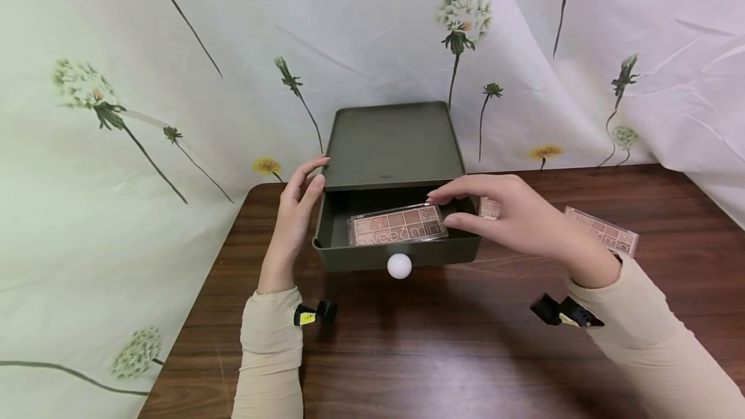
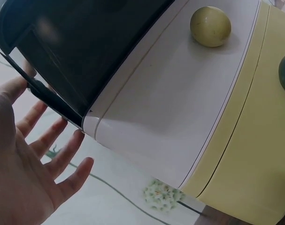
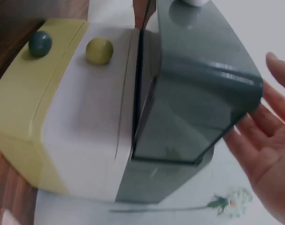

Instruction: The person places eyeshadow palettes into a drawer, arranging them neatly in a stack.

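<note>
— Since the table (image 1: 465, 354) is the largest thing here, where do its edges run for you?

— Its left edge slants from near left up to a rounded far-left corner, and the far edge meets the flowered cloth (image 1: 116, 147) that hangs behind and drapes down the left side. The near half of the brown wood, between your sleeves, lies bare.

— And the drawer unit (image 1: 392, 144)?

— It stands at the far middle of the table, back against the cloth. From your wrists it shows as a stack: a dark green top tier, a white tier with a yellow knob (image 2: 210, 26) below, then a yellow tier. The top drawer (image 1: 398, 251) is pulled out toward you, its white knob (image 1: 399, 266) facing the near edge.

— What sits in it?

— An eyeshadow palette (image 1: 398, 225) lies flat across the drawer, along its front wall, with room behind it.

— My hands?

— Your left hand (image 1: 298, 202) stands beside the unit's left wall, fingers straight and spread, tips at the upper corner. Your right hand (image 1: 512, 215) hovers over the drawer's right end, fingers relaxed and extended, fingertips (image 1: 433, 198) at the palette's far right corner, gripping nothing.

— Anything to the right?

— A second palette (image 1: 602, 230) lies on the table just beyond your right wrist, and a smaller piece (image 1: 489, 208) peeks out behind your fingers, beside the drawer's right wall.
</note>
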Available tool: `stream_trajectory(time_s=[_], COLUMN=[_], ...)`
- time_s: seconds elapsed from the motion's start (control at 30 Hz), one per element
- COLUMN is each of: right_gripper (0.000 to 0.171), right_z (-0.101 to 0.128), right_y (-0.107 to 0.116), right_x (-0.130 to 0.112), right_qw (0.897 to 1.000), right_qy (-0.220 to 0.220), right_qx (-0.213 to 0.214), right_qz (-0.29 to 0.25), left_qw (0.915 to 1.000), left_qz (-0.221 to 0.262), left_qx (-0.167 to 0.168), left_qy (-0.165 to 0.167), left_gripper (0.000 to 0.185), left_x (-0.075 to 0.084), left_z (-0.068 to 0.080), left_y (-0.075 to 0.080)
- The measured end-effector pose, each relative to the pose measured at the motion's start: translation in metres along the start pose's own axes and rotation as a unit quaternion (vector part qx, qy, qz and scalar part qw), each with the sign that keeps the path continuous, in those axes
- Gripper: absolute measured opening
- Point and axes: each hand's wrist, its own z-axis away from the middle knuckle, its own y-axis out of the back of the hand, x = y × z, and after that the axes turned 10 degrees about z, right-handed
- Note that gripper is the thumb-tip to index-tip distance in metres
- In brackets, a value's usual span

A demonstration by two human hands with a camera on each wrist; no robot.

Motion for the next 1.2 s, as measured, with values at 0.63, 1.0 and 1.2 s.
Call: stream_trajectory(time_s=[0.63,1.0,1.2], right_gripper=[0.040,0.034,0.028], right_z=[0.067,0.102,0.122], right_y=[0.021,0.030,0.031], right_x=[0.052,0.072,0.085], right_qw=[0.991,0.982,0.970], right_qy=[-0.021,-0.156,-0.223], right_qx=[0.123,0.099,0.089], right_qz=[0.045,0.039,0.025], left_qw=[1.0000,0.9999,0.9999], left_qz=[-0.002,-0.001,0.001], left_qx=[-0.004,-0.004,-0.004], left_qy=[-0.003,-0.015,-0.016], left_gripper=[0.040,0.040,0.039], left_x=[0.001,-0.001,-0.002], left_z=[0.000,0.000,0.000], left_y=[0.000,0.000,0.000])
